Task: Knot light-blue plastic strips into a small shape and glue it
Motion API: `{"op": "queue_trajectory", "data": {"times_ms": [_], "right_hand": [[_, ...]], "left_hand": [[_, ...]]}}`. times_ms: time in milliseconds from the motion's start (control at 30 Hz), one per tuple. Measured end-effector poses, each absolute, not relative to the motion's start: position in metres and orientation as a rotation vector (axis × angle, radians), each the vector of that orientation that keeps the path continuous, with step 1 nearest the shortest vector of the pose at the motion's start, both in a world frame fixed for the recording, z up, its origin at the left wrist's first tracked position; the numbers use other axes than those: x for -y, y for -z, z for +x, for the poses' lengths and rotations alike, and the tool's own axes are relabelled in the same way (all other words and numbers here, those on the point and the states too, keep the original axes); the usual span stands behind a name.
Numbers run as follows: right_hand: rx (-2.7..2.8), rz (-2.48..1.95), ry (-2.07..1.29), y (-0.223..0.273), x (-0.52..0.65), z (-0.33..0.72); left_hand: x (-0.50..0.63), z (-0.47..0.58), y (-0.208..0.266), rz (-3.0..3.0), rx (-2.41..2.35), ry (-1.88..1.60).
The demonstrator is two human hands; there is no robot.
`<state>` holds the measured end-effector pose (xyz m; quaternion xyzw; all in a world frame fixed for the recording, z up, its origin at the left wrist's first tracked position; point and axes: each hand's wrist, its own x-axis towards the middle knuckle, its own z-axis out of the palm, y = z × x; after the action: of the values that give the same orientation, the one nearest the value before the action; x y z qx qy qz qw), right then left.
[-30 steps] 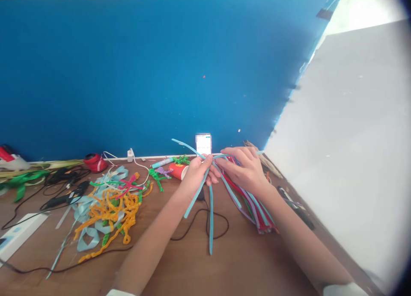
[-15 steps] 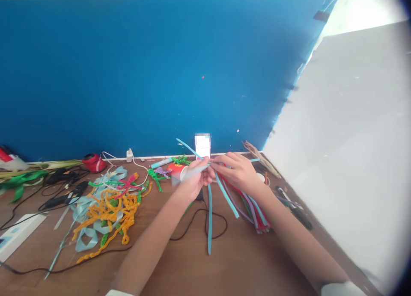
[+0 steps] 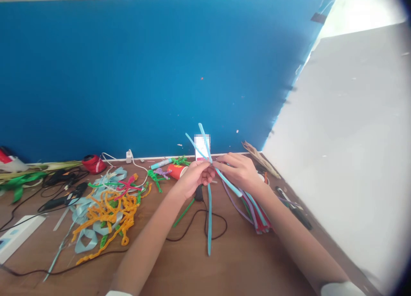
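Several light blue pipe cleaners [image 3: 209, 219] cross and meet between my hands above the table. My left hand [image 3: 196, 176] is closed in a pinch around the crossing, fingers curled under it. On the other side of the crossing, my right hand [image 3: 239, 170] pinches the stems with thumb and forefinger. Two ends point up and away, one hangs down toward me, and another slants down to the right. My fingers hide the crossing itself. Beneath my right hand and forearm lies a bundle of red, purple and blue pipe cleaners [image 3: 257, 214].
Orange twisted stems [image 3: 118, 214] and pale blue ribbon [image 3: 86, 240] are heaped on the left. A phone [image 3: 201, 152] leans against the blue panel [image 3: 160, 73]. Nearby lies a red paper cup [image 3: 175, 171]. A black cable [image 3: 189, 227] loops over the table; a white power strip [image 3: 22, 236] sits far left.
A blurred light blue end left of my left hand has swung upward and now points up before the phone. The right-slanting end has shifted slightly. Both hands stay nearly in place.
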<state>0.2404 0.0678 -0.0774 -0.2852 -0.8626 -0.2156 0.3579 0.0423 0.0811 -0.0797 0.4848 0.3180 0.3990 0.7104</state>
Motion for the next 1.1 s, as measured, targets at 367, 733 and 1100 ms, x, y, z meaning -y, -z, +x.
{"op": "queue_trajectory", "data": {"times_ms": [367, 733, 1100], "right_hand": [[2.152, -0.745, 0.015, 0.065, -0.059, 0.234], [1.886, -0.808, -0.523, 0.061, -0.061, 0.225], [1.605, -0.876, -0.865, 0.072, -0.06, 0.216]], "left_hand": [[-0.08, 0.041, 0.079, 1.234, -0.7, -0.891], [-0.079, 0.039, 0.078, 1.685, -0.836, -1.043], [-0.073, 0.041, 0.08, 2.326, -1.023, -1.244]]}}
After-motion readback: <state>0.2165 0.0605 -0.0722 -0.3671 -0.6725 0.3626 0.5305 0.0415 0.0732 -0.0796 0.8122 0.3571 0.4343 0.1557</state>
